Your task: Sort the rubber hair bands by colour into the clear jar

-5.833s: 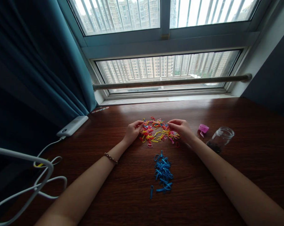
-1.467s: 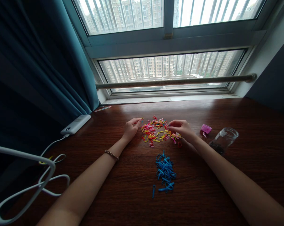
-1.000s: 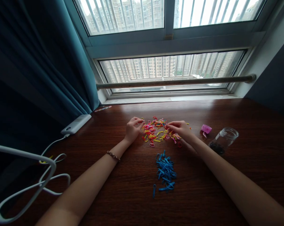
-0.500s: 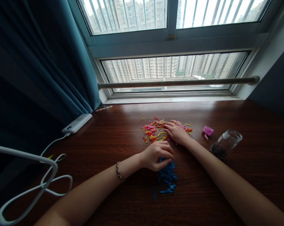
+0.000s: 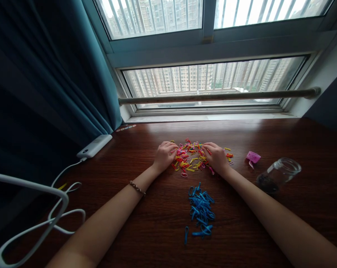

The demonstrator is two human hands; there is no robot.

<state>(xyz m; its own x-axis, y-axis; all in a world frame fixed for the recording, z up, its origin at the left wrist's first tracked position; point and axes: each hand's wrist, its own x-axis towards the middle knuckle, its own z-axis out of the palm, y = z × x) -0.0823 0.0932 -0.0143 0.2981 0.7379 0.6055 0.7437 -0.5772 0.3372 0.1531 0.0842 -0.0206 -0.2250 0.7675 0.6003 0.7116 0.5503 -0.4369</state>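
Observation:
A loose ring of small red, pink, yellow and orange rubber bands [image 5: 192, 160] lies on the dark wooden table. At its left edge my left hand [image 5: 165, 154], with a beaded bracelet on the wrist, has curled fingers closed on bands. Across from it my right hand [image 5: 215, 156] pinches among bands on the right edge, a bit of red showing between thumb and fingers. Exactly which bands each hand grips is partly hidden. Nearer to me sits a heap of blue rubber bands [image 5: 202, 206], with a single blue band [image 5: 186, 234] apart at its lower left; neither hand touches these.
A clear glass jar [image 5: 280, 173] with dark contents lies tilted right of my right forearm, beside a pink plastic piece [image 5: 253, 157]. At left are a white power bank [image 5: 94, 146], a looping white cable [image 5: 66, 201] and a blue curtain [image 5: 101, 93]. A window stands behind the table.
My left hand has left the blue heap and moved up and left to the multicoloured bands, uncovering the heap. My right hand stays at the pile with its fingers more bent. The view has shifted slightly.

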